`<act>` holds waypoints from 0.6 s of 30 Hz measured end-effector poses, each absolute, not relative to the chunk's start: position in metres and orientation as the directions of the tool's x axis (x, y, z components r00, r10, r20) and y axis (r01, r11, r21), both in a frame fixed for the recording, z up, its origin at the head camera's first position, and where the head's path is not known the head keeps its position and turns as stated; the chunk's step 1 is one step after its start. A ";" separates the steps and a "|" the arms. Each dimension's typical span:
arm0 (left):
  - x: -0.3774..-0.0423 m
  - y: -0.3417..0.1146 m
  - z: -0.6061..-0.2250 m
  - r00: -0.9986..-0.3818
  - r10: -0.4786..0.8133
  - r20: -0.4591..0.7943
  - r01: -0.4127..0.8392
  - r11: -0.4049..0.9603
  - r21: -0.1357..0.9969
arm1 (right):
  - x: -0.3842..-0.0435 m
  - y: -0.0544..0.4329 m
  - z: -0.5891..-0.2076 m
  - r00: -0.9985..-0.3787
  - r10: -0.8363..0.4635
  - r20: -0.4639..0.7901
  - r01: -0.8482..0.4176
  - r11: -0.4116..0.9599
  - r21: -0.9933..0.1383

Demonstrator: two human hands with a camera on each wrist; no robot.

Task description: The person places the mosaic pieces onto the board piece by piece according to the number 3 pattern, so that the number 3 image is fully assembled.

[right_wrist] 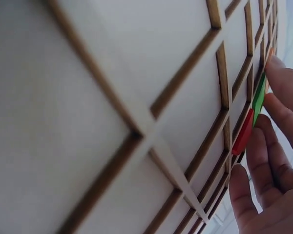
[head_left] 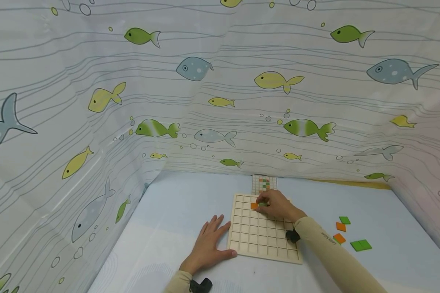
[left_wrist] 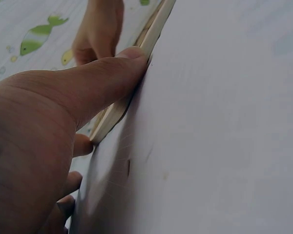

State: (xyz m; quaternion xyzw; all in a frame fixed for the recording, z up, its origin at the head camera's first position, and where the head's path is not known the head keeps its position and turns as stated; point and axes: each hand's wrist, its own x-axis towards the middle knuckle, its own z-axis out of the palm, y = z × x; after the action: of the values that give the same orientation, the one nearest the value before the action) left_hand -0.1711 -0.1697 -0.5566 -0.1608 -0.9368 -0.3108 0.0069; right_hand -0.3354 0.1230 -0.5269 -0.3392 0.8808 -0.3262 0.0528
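A pale wooden grid board [head_left: 256,240] lies on the table, its cells framed by raised strips. My left hand [head_left: 210,246] is at the board's left side with fingers spread; its thumb [left_wrist: 102,78] rests at the near corner of the board. Over the far rows, my right hand [head_left: 276,204] pinches a green square tile [head_left: 262,204] at the grid. An orange tile [head_left: 254,206] sits in the cell just left of it. The right wrist view also shows a red tile [right_wrist: 242,132] beside the green one, under the curled fingers.
Behind the board lies a pattern card [head_left: 256,185] with small coloured squares, partly covered by the right hand. Loose green tiles [head_left: 361,245] and orange tiles [head_left: 341,226] lie on the table to the right. A fish-printed curtain [head_left: 242,122] surrounds the table.
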 end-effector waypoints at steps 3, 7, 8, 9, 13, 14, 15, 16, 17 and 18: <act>-0.171 -0.169 -0.557 -0.947 0.301 0.112 0.308 0.753 0.581 | -0.334 0.125 -0.525 -0.769 -0.627 0.124 -0.547 0.546 -0.634; -0.171 -0.169 -0.556 -0.946 0.306 0.111 0.311 0.749 0.585 | -0.332 0.129 -0.522 -0.778 -0.615 0.127 -0.533 0.539 -0.653; -0.171 -0.169 -0.556 -0.946 0.306 0.111 0.311 0.749 0.585 | -0.332 0.130 -0.522 -0.782 -0.610 0.127 -0.528 0.540 -0.656; -0.171 -0.168 -0.556 -0.946 0.306 0.111 0.310 0.749 0.585 | -0.332 0.132 -0.521 -0.784 -0.607 0.131 -0.527 0.539 -0.657; -0.172 -0.167 -0.556 -0.947 0.303 0.108 0.307 0.752 0.583 | -0.333 0.140 -0.519 -0.792 -0.592 0.151 -0.534 0.551 -0.641; -0.172 -0.167 -0.556 -0.947 0.301 0.108 0.306 0.754 0.581 | -0.333 0.142 -0.518 -0.798 -0.582 0.156 -0.533 0.561 -0.633; -0.172 -0.167 -0.556 -0.948 0.299 0.107 0.304 0.756 0.580 | -0.334 0.146 -0.518 -0.805 -0.571 0.161 -0.532 0.574 -0.622; -0.172 -0.167 -0.556 -0.949 0.297 0.107 0.302 0.759 0.577 | -0.335 0.149 -0.518 -0.811 -0.561 0.169 -0.534 0.590 -0.605; -0.172 -0.167 -0.556 -0.950 0.295 0.104 0.299 0.761 0.575 | -0.336 0.153 -0.518 -0.820 -0.546 0.172 -0.528 0.606 -0.595; -0.172 -0.168 -0.556 -0.950 0.293 0.102 0.297 0.765 0.572 | -0.337 0.158 -0.517 -0.827 -0.533 0.177 -0.525 0.622 -0.581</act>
State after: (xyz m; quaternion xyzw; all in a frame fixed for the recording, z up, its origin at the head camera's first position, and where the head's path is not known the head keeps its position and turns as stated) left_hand -0.1717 -0.1676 -0.5559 -0.1573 -0.9393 -0.3049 0.0033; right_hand -0.3366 0.1575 -0.5170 -0.2938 0.9005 -0.3206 0.0063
